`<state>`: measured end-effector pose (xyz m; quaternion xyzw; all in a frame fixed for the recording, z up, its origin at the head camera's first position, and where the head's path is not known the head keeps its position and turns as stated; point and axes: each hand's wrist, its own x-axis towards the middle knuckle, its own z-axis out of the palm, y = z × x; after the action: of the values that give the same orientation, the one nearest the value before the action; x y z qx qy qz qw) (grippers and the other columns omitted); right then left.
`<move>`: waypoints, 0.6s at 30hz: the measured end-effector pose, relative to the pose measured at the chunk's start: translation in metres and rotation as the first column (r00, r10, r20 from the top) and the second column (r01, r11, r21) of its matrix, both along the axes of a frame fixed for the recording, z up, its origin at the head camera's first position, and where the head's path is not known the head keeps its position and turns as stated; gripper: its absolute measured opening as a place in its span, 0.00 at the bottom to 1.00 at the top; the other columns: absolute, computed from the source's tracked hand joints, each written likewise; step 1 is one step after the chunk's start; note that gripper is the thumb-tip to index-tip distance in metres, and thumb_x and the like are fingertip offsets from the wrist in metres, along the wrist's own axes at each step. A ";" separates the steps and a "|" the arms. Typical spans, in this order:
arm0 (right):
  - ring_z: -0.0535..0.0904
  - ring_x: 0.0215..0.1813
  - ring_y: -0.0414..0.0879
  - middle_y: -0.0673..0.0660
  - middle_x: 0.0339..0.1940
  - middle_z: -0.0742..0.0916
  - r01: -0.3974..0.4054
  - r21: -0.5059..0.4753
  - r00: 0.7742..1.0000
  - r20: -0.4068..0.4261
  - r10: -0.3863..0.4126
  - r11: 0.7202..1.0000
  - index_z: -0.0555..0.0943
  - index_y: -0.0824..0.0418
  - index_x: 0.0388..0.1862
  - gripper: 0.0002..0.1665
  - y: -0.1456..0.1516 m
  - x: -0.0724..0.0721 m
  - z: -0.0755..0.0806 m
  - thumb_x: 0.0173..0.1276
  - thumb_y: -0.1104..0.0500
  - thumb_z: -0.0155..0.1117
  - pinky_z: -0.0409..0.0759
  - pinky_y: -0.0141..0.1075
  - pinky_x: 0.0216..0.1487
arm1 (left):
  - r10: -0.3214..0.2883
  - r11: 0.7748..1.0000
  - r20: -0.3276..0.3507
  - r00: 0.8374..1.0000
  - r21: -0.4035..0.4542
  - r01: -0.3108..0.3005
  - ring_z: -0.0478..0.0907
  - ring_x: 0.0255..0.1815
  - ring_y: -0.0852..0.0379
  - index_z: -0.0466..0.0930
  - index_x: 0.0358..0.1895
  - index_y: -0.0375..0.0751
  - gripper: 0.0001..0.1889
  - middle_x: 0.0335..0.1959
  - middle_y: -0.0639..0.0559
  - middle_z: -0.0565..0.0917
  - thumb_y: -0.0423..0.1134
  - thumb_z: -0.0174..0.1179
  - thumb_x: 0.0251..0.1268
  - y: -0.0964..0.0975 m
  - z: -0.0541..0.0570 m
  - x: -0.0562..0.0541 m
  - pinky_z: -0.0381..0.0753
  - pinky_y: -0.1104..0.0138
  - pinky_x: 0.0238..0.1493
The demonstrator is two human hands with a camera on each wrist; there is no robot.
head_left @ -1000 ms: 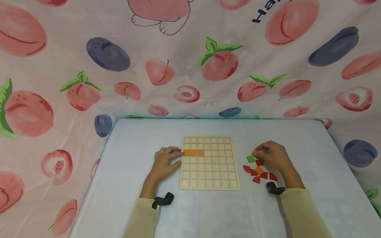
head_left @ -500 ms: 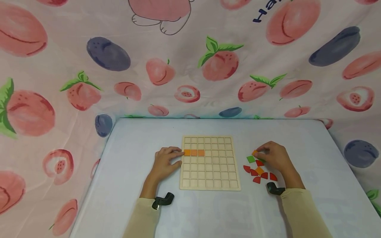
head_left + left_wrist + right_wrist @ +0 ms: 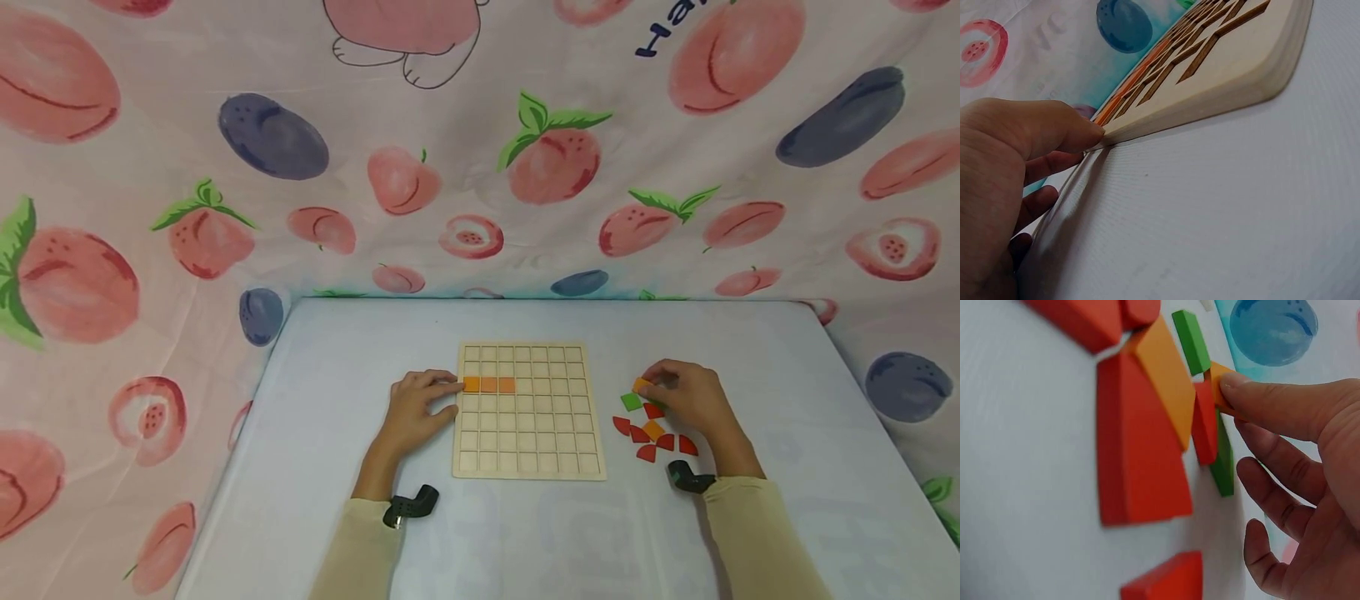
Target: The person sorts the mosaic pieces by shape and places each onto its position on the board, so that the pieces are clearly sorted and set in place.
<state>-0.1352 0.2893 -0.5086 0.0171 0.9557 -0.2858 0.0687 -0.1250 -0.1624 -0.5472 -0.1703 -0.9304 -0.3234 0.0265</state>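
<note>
At centre right, my right grip pinches an orange tile; I judge it light, rigid: hold opposite edges. My left grip, fingers apart, touches the board.

Patterned cloth, upright behind and along both sides, printed with pink fruit, some sliced open. Between 11 and 12 o'clock, a pink animal figure with white outlined feet, cut by the upper edge; at 1 o'clock, partial dark lettering and a leafed peach print. Dark blue oval prints: at 10 o'clock, 2 o'clock and 9 o'clock. White surface, bare at 6 o'clock; bluish tint on the cloth along its far edge.
</note>
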 end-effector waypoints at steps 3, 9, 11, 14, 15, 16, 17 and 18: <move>0.80 0.48 0.56 0.60 0.44 0.89 0.002 -0.034 1.000 0.002 -0.002 0.999 0.86 0.58 0.48 0.16 -0.003 -0.001 0.003 0.66 0.52 0.74 0.80 0.42 0.44 | 0.000 1.000 -0.003 1.000 0.002 0.000 0.74 0.59 0.51 0.88 0.57 0.54 0.18 0.59 0.56 0.83 0.43 0.69 0.63 0.000 0.000 0.000 0.64 0.50 0.59; 0.80 0.45 0.53 0.59 0.43 0.89 0.001 -0.081 1.000 -0.001 -0.001 0.997 0.85 0.58 0.49 0.16 -0.010 -0.004 0.007 0.68 0.51 0.72 0.80 0.37 0.42 | 0.001 1.000 -0.001 1.000 0.008 -0.001 0.73 0.59 0.51 0.88 0.57 0.54 0.18 0.59 0.56 0.83 0.43 0.68 0.63 0.000 0.001 0.000 0.64 0.49 0.59; 0.81 0.44 0.52 0.58 0.43 0.89 -0.008 -0.093 1.000 -0.012 0.007 0.996 0.86 0.58 0.50 0.16 -0.012 -0.005 0.007 0.69 0.51 0.72 0.80 0.37 0.43 | 0.002 1.000 -0.003 1.000 0.011 -0.002 0.73 0.59 0.51 0.88 0.57 0.54 0.18 0.59 0.56 0.83 0.43 0.69 0.63 0.000 0.001 0.001 0.64 0.49 0.59; 0.81 0.44 0.51 0.58 0.44 0.90 -0.025 -0.125 1.000 -0.009 0.024 0.992 0.87 0.57 0.51 0.17 -0.017 -0.007 0.007 0.69 0.49 0.71 0.80 0.38 0.44 | 0.002 1.000 -0.007 1.000 0.010 -0.002 0.73 0.59 0.51 0.88 0.57 0.54 0.18 0.59 0.56 0.83 0.43 0.69 0.63 0.000 0.000 0.001 0.64 0.49 0.59; 0.81 0.44 0.51 0.57 0.45 0.90 -0.030 -0.132 1.000 -0.005 0.030 0.991 0.87 0.56 0.51 0.17 -0.018 -0.008 0.007 0.70 0.49 0.70 0.80 0.37 0.43 | 0.001 1.000 -0.007 1.000 0.009 -0.001 0.73 0.59 0.51 0.88 0.57 0.54 0.18 0.59 0.56 0.83 0.43 0.68 0.63 0.000 0.000 0.000 0.64 0.49 0.59; 0.81 0.44 0.50 0.57 0.45 0.90 -0.034 -0.143 0.999 -0.002 0.034 0.989 0.88 0.56 0.51 0.16 -0.020 -0.008 0.008 0.70 0.49 0.70 0.80 0.37 0.43 | 0.001 1.000 -0.006 1.000 0.007 -0.001 0.73 0.59 0.51 0.88 0.57 0.54 0.18 0.59 0.56 0.83 0.43 0.68 0.63 0.000 0.000 0.000 0.64 0.50 0.59; 0.81 0.44 0.50 0.57 0.46 0.90 -0.038 -0.150 0.999 0.000 0.039 0.988 0.88 0.55 0.51 0.16 -0.022 -0.009 0.008 0.70 0.49 0.70 0.80 0.37 0.42 | 0.000 1.000 -0.005 1.000 0.006 0.000 0.73 0.59 0.51 0.88 0.57 0.54 0.18 0.60 0.56 0.83 0.43 0.68 0.63 0.000 0.000 0.000 0.64 0.50 0.59; 0.81 0.44 0.50 0.57 0.46 0.90 -0.042 -0.157 0.999 0.001 0.043 0.987 0.88 0.55 0.51 0.16 -0.024 -0.010 0.008 0.70 0.49 0.70 0.80 0.36 0.41 | -0.001 1.000 -0.005 1.000 0.006 0.001 0.73 0.59 0.51 0.87 0.57 0.54 0.19 0.60 0.56 0.83 0.43 0.68 0.63 0.000 0.000 0.000 0.64 0.50 0.59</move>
<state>-0.1447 0.2652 -0.5004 -0.0082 0.9302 -0.3586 0.0779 -0.1253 -0.1628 -0.5476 -0.1716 -0.9292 -0.3259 0.0291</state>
